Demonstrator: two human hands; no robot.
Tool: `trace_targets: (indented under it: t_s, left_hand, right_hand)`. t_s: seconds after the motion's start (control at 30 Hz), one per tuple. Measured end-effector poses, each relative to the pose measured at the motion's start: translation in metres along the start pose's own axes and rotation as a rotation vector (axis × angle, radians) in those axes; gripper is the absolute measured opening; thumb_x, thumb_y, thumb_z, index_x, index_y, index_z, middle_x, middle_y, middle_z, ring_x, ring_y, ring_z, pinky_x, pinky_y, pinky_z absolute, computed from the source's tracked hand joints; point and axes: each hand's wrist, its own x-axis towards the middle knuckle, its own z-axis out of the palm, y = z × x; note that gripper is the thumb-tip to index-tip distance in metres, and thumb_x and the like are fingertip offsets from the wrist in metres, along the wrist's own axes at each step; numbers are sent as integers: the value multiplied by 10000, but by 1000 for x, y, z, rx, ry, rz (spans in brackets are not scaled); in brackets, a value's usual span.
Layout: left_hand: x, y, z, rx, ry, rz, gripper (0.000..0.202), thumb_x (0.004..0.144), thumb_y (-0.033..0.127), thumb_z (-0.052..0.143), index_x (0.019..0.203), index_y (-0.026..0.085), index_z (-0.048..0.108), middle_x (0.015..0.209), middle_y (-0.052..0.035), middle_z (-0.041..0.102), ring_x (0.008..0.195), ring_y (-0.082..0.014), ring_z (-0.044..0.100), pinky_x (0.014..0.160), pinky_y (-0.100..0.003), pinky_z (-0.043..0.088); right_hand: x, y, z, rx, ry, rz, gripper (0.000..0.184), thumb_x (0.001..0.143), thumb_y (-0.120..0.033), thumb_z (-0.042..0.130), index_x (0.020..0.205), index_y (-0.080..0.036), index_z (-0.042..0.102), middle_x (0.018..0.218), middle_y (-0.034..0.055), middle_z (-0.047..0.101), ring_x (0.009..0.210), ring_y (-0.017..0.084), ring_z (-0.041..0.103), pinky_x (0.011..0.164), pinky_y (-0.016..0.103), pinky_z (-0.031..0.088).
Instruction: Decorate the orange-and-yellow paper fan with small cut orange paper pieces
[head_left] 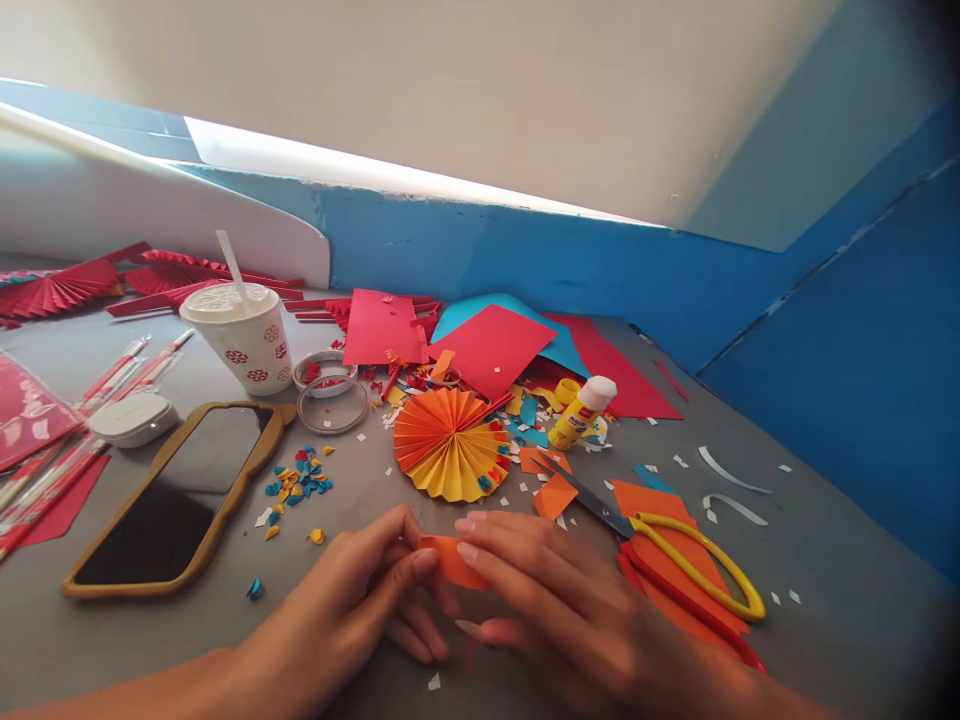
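A small piece of orange paper [454,563] is held between both hands over the front of the table. My left hand [382,580] pinches its left end between thumb and fingers. On the paper's right side, my right hand [547,590] grips it, fingers on top and thumb below. Just beyond them lies a round pleated paper fan [450,440], orange above and yellow below, with small blue and red bits at its right edge. Scissors [675,540] with yellow and red handles rest on orange paper sheets [652,500] beside my right hand.
A phone [172,500] in a brown case, a white earbud case [133,418] and a lidded cup [247,340] with a straw stand left. Tiny folded paper pieces [300,480] lie between phone and fan. A glue stick [581,412] stands uncapped-looking near red paper [491,350]. A blue wall [480,245] rises behind.
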Motion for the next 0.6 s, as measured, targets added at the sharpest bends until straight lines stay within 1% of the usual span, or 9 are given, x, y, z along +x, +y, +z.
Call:
trace_targets:
  t_s: [0.03,0.1,0.17,0.23,0.3,0.37,0.47,0.53,0.6]
  left_hand:
    - [-1,0,0,6,-14,16,295,957,447,477,890,161,501,822,-68,722,682,-157,726,625,-245,585]
    - [-2,-2,0,31,-40,43,286,969,430,460,881,161,500,812,-71,727,670,-148,722,607,-229,576]
    - [-3,-5,1,52,-56,55,302,970,438,453,866,159,502,802,-76,730,640,-142,717,570,-212,563]
    - [-3,-7,2,30,-70,50,312,964,454,456,859,163,492,788,-73,729,606,-134,711,532,-195,548]
    - [-2,-9,2,-14,-85,37,315,957,467,461,851,171,473,752,-59,721,582,-126,704,513,-181,537]
    - [-2,-8,3,-24,-104,31,324,951,481,465,842,176,464,732,-52,710,573,-123,698,507,-178,532]
    - [-4,-4,4,44,-131,19,338,953,500,438,882,173,483,753,-50,686,588,-127,688,525,-194,536]
    - [-7,1,6,130,-136,0,364,960,519,397,905,174,500,738,-36,659,567,-116,657,517,-189,516]
    - [-10,7,7,255,-110,-4,396,964,531,364,886,178,524,700,-24,639,548,-107,613,509,-179,477]
  right_hand:
    - [0,0,3,6,18,-3,448,930,-156,581,1353,-84,455,1288,158,618,1295,216,486,1093,340,426]
    - [-1,1,7,97,49,48,404,937,-161,572,1330,-121,486,1219,130,660,1205,197,566,1029,313,484]
    - [-2,1,11,249,51,145,372,946,-132,544,1312,-175,498,1161,94,684,1105,171,627,954,279,528]
    - [-4,1,14,380,38,235,381,950,-110,519,1314,-218,486,1132,60,693,1041,143,658,910,236,542]
    - [-6,1,16,421,24,273,412,957,-93,486,1341,-241,456,1152,46,689,1038,132,665,904,217,540]
    - [-7,1,17,400,28,297,443,960,-81,461,1364,-261,429,1186,45,679,1062,136,660,918,228,537]
    - [-6,-2,16,399,40,304,482,942,-82,501,1379,-266,412,1224,49,663,1096,147,644,946,245,523]
    - [-2,-5,13,453,27,313,416,923,-99,543,1310,-242,495,1168,46,684,1054,148,654,936,239,522]
    - [3,-9,8,507,-13,367,289,913,-123,555,1184,-216,593,1070,41,709,977,149,671,895,227,531]
